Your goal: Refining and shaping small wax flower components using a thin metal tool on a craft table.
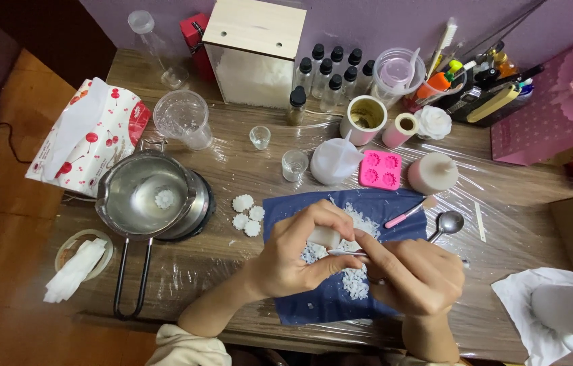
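Note:
My left hand (296,254) pinches a small white wax block (324,236) over a dark blue cloth (286,210) strewn with white wax shavings (354,281). Against the block my right hand (415,274) holds a thin metal blade (349,253). Both hands meet at the middle of the cloth, near the table's front edge. Three white flower-shaped wax pieces (246,213) lie just left of the cloth.
A steel pot (143,193) holding a white wax flower sits at left, beside a tissue pack (90,135). Behind the cloth stand a pink silicone mould (380,169), small glasses, a clear beaker (183,118), dark-capped bottles (332,71) and a wooden box (254,51). A spoon (448,224) lies right; a white cup (571,312) far right.

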